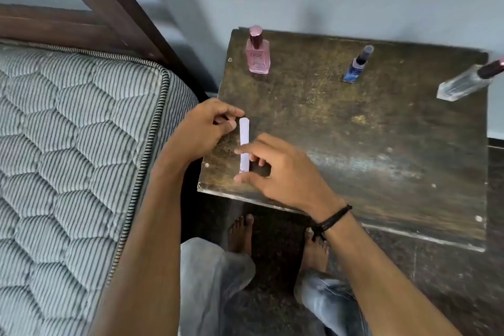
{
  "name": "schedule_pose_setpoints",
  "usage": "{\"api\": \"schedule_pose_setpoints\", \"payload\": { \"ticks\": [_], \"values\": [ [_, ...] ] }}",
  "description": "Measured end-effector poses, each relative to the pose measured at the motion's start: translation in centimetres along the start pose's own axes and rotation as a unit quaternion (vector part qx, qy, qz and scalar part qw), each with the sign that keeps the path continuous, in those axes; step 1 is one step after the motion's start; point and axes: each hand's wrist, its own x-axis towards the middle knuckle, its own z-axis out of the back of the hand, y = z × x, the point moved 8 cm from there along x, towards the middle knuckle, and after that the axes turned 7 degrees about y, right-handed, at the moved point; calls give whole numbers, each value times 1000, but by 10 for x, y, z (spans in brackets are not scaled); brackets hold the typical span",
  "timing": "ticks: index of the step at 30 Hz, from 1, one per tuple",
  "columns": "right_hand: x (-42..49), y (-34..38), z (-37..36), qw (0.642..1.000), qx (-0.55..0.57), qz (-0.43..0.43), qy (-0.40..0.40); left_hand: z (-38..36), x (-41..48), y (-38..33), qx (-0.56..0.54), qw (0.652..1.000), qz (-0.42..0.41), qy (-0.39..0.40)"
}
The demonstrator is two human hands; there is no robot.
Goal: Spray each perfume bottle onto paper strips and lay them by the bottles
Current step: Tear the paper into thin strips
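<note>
Head view: three bottles (pixel 257 54), one paper strip (pixel 244 144).

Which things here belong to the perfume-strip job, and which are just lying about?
Job: pink glass perfume bottle; small blue bottle; clear glass bottle with dark cap; white paper strip; worn brown wooden table.
Just about: grey striped quilted mattress; dark wooden bed frame; black cord wristband.
</note>
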Motion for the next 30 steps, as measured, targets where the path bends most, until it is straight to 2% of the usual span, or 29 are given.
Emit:
{"api": "schedule_pose_setpoints", "payload": {
  "ticks": [4,8,13,18,25,30],
  "values": [
    [0,-6,-13,999,-53,5,9,-3,5,6,28,999,-19,11],
    [-1,-11,-17,995,-92,25,-27,-3,15,7,7,999,-42,19],
    [-4,-11,-17,994,-97,33,-47,-2,21,5,-2,997,-48,54],
    [-4,-8,-14,993,-98,34,-64,-1,23,9,-8,998,-58,33],
    [0,-11,-9,998,-27,-21,-52,0,17,8,-26,997,-69,2],
    [4,-12,-9,996,-18,-76,-49,0,14,9,-73,995,-71,-10]
  ]
}}
